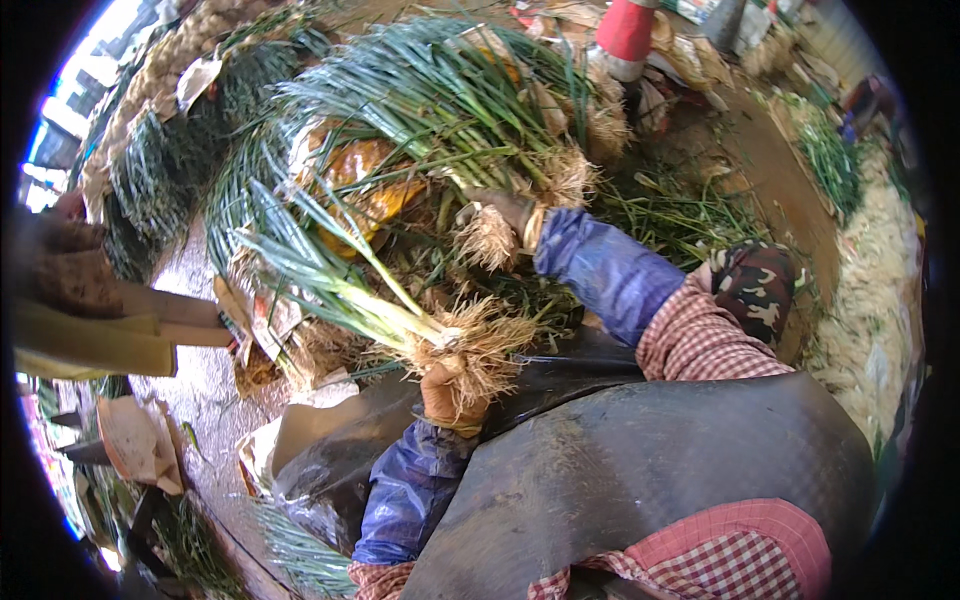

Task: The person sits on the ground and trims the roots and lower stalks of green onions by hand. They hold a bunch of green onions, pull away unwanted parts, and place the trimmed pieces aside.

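My left hand [452, 396], in an orange-brown glove and blue sleeve cover, grips a bunch of green onions [375, 315] just below its tangled roots. The leaves of this bunch point to the upper left. Farther up, my right hand [506, 210], gloved and with a similar sleeve, reaches to the root end of a large heap of green onions [450, 112]. A small tuft of roots [489, 238] hangs at its fingers, which are partly hidden by stalks and roots, so its hold is unclear.
Loose leaves [675, 217] litter the brown ground on the right. Another person's legs [150, 307] stand at the left, beside wet floor [184, 397]. Onion bundles [150, 180] line the upper left. A red and white cone-like object [626, 34] stands at the top. A dark apron [637, 450] covers my lap.
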Demonstrator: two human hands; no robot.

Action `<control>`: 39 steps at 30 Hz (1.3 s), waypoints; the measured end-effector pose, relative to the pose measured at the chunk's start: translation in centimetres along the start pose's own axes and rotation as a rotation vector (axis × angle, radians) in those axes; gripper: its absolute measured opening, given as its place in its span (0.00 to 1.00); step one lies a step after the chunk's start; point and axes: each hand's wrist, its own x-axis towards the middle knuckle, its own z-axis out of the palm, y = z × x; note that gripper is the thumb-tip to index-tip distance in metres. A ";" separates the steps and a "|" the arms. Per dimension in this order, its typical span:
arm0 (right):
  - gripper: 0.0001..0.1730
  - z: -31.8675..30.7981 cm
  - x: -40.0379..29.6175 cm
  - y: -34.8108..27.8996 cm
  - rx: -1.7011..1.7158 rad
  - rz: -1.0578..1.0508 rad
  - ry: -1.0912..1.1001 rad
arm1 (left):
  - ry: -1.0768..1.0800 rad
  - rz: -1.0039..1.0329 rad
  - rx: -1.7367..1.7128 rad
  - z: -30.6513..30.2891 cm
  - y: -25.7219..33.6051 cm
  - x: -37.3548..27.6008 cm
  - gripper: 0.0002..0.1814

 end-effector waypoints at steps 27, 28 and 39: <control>0.12 2.8 -5.5 0.2 0.378 0.085 -0.134 | -0.068 -0.041 0.111 -1.1 -0.7 0.0 0.29; 0.12 2.2 -5.7 -0.1 0.470 0.110 -0.233 | -0.047 -0.052 0.110 -1.1 -0.7 0.0 0.29; 0.14 2.3 -3.6 -0.5 0.407 0.323 -0.209 | -0.022 -0.079 0.127 -1.7 -0.9 0.4 0.33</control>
